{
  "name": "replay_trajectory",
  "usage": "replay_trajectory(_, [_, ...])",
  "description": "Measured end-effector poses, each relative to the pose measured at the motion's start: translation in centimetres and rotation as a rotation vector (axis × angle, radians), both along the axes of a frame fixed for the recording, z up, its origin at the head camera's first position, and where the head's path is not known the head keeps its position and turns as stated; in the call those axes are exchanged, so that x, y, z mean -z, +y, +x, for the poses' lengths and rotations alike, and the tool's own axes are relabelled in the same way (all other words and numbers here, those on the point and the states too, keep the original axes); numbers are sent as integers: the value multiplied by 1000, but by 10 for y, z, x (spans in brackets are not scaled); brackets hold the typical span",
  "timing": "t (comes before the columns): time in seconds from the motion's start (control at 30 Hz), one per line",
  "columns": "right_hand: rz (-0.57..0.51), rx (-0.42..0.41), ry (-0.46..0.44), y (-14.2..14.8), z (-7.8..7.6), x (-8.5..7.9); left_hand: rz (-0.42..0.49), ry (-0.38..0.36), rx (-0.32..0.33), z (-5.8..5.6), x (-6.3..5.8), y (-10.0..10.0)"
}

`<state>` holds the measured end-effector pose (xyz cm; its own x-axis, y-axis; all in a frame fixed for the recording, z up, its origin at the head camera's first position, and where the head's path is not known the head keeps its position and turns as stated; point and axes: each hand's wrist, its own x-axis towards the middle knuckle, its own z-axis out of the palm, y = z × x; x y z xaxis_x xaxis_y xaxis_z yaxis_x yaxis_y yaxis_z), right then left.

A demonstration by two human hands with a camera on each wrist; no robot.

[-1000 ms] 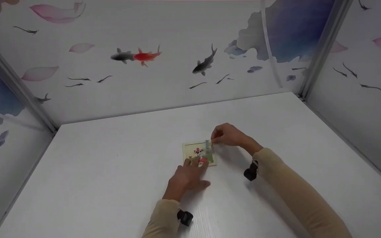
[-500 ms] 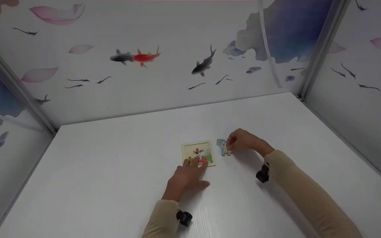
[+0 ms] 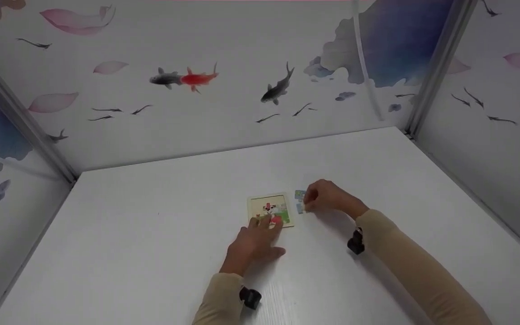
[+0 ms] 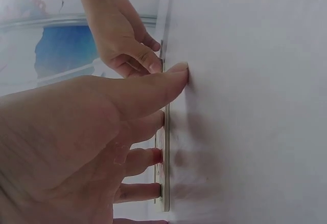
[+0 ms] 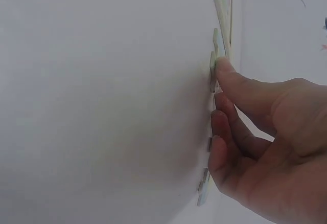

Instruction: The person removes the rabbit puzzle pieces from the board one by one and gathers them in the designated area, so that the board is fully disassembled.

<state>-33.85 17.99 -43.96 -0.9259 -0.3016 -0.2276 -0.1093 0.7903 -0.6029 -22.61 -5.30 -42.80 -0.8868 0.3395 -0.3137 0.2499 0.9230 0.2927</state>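
Observation:
A small square jigsaw tray (image 3: pixel 266 196) with a pale wooden frame lies on the table, showing an animal picture partly filled in. My left hand (image 3: pixel 254 246) rests its outstretched fingertips on the tray's near side, covering some of the picture; its thumb is spread away to the right. Just right of the tray, my right hand (image 3: pixel 325 196) pinches a puzzle piece (image 5: pixel 213 73) low at the table between thumb and curled fingers. A blue-green puzzle piece (image 3: pixel 299 194) lies beside those fingertips. In the right wrist view, other pieces (image 5: pixel 203 188) lie past the fingers.
The white table (image 3: pixel 151 253) spreads around both hands. A printed back wall (image 3: pixel 233 117) with fish and petals rises behind it, and side panels (image 3: pixel 490 149) close in left and right. A small black camera sits on each wrist.
My right hand has moved from the tray's upper right corner to the right, setting pieces down on the table, then slid slightly back left. The left hand stays on the tray.

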Motion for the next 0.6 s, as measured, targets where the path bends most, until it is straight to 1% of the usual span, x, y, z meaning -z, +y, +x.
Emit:
replay_trajectory(0.13, [4,-30,24,2,0,-2,-7,0,-1,-1,2,2])
replay_trajectory(0.23, [-2,-50,44,-3,0,-8,-7,1,10,-2,1,3])
replay_trajectory(0.3, [-13,-57,53,-8,0,-13,-14,0,22,-2,1,4])
replay_trajectory(0.4, [-16,-86,60,-19,0,-20,-12,-34,10,-2,-2,4])
replay_trajectory(0.53, [-10,-116,73,-35,-1,-21,-17,-59,5,-1,-6,7])
replay_trajectory(0.6, [-14,-129,87,-42,-1,-20,-22,-48,15,1,-7,9])
